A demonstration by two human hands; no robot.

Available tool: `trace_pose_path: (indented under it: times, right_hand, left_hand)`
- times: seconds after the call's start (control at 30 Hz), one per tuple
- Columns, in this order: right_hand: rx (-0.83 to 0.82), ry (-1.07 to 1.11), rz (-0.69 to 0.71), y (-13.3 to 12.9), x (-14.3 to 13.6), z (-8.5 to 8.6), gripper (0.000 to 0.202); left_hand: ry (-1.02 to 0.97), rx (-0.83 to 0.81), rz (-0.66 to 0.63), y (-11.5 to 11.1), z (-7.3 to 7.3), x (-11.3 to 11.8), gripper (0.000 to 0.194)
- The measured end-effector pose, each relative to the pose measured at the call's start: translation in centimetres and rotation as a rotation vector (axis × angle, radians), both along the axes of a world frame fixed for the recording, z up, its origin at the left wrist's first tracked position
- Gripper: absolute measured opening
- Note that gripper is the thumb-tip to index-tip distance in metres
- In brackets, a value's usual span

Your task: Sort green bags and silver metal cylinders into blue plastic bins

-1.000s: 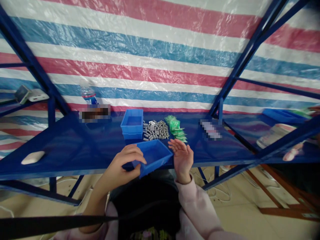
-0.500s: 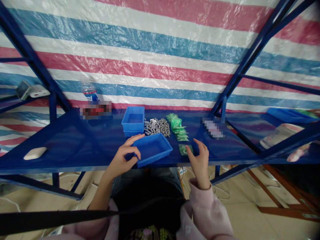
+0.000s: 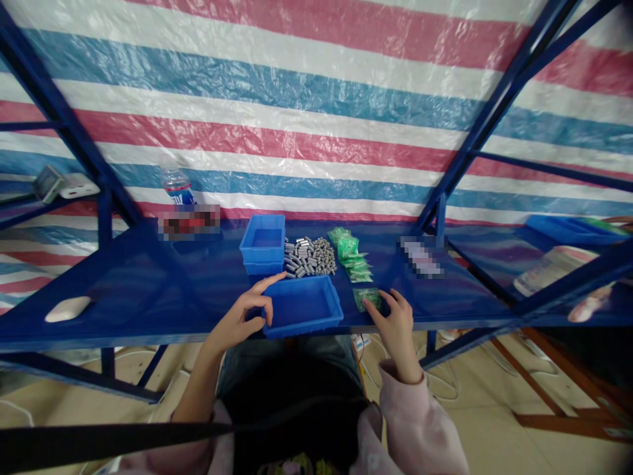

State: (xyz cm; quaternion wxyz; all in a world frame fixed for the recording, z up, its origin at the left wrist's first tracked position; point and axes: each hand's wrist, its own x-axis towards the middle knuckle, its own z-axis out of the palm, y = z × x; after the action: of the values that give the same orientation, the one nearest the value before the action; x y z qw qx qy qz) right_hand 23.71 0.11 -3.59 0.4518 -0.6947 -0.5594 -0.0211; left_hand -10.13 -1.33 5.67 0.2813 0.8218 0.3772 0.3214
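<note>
Blue tray (image 3: 301, 303) sat at the curled fingertips of the left hand (image 3: 240, 320).
Whether those gripped it could not be told; the right hand's (image 3: 397, 324) fingers stood parted, a green packet (image 3: 366, 294) at their tips.

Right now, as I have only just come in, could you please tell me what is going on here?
A person is working at a blue table. The left hand is at the left end of a blue tray near the front edge. The right hand, thumb and fingers apart, is at a small green packet lying right of the tray. Behind are two stacked blue bins, loose metal pieces and more green packets.
</note>
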Motion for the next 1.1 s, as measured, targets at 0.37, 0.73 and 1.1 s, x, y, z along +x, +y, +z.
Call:
trace_pose_path:
  times: [0.37, 0.73, 1.1]
  right_hand:
    - [0.003, 0.206, 0.028, -0.3, 0.1, 1.6, 0.058]
    - [0.132, 0.578, 0.070, -0.2, 0.2, 2.5, 0.048]
    - [0.271, 0.730, 0.187, -0.1, -4.2, 8.3, 0.038]
  left_hand:
    - [0.040, -0.037, 0.063, 0.2, -1.1, 0.9, 0.027]
    - [-0.049, -0.041, 0.088, 1.3, -1.9, 2.3, 0.041]
    - [-0.150, 0.043, 0.138, 2.6, -2.4, 4.1, 0.039]
